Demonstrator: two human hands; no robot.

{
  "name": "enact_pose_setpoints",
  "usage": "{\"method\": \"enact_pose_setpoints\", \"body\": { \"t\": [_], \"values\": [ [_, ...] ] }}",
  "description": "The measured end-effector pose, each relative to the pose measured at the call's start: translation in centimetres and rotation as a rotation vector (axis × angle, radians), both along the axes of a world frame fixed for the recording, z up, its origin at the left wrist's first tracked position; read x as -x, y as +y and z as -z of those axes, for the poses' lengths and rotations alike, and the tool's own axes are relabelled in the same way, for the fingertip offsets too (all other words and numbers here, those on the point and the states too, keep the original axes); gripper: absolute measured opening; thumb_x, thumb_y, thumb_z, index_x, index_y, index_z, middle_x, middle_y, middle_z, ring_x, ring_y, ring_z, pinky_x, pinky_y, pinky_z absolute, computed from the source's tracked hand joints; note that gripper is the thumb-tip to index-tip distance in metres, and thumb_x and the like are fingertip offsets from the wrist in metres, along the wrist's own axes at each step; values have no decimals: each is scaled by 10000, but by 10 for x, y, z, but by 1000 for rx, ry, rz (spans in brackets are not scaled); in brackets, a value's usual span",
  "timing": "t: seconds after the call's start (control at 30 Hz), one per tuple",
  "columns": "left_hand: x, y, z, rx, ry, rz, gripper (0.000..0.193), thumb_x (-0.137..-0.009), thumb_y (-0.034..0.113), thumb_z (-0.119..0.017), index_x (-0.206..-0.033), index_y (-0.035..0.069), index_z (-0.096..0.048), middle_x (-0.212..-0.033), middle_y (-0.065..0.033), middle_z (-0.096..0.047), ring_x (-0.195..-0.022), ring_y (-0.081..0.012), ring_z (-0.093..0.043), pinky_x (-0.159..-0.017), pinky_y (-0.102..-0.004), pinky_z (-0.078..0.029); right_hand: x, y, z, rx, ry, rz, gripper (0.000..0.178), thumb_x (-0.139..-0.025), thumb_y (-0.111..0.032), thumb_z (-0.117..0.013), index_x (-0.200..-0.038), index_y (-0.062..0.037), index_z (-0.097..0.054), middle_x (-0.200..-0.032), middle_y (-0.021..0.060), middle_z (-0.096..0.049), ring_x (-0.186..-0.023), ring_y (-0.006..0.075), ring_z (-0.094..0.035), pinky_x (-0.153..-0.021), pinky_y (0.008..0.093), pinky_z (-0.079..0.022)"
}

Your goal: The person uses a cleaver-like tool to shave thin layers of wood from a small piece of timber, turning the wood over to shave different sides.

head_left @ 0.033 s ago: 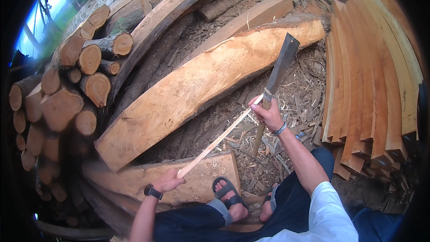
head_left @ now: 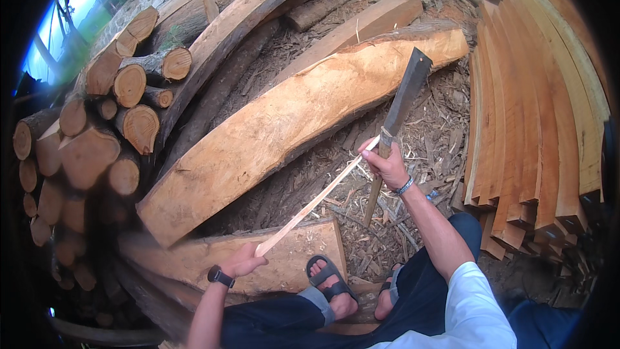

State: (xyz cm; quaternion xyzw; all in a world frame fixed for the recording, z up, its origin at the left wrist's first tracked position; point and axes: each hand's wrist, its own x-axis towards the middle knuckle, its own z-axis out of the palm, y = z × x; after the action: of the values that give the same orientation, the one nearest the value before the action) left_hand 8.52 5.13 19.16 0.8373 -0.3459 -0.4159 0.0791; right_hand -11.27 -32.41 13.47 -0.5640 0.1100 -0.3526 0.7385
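My left hand, with a dark watch at its wrist, is closed round the near end of a long, pale, thin strip of wood. The strip slants up to the right, and its far end is between the thumb and fingers of my right hand. That same hand also grips the wooden handle of a machete. Its dark, broad blade points up and away, while the handle's butt sticks out below my fist. My fingers hide part of the handle.
A thick sawn slab lies slantwise ahead, and a shorter timber block lies by my sandalled feet. Cut logs are piled at the left. Stacked planks stand at the right. Wood chips litter the ground.
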Motion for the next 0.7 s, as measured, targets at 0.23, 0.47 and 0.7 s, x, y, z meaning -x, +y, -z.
{"method": "enact_pose_setpoints", "body": {
  "t": [0.23, 0.47, 0.7],
  "values": [
    [-4, 2, 2, -4, -103, 61, 501, -757, 330, -652, -1073, -54, -590, -866, -250, -654, -814, -376, -629, -732, -438, -481, -2, 1, 1, -31, -9, 10, 160, -887, -189, -712, -913, -38, -666, -603, -49, -522, -474, 28, -440, -419, 203, -305],
    [8, -9, -12, 39, -406, 70, 536, -750, 351, -640, -1115, -30, -548, -898, -303, -646, -896, -459, -622, -814, -499, -495, -3, 2, 1, -60, -16, 9, 161, -889, -185, -710, -920, -36, -657, -602, -46, -517, -468, 27, -429, -415, 205, -296],
    [17, -18, -29, 26, -586, 69, 457, -727, 327, -630, -1019, -16, -551, -842, -293, -650, -867, -470, -621, -783, -524, -501, 0, 1, 0, -22, 0, 3, 145, -891, -162, -701, -947, -36, -657, -602, -54, -512, -474, 21, -422, -421, 200, -288]
  ]
}}
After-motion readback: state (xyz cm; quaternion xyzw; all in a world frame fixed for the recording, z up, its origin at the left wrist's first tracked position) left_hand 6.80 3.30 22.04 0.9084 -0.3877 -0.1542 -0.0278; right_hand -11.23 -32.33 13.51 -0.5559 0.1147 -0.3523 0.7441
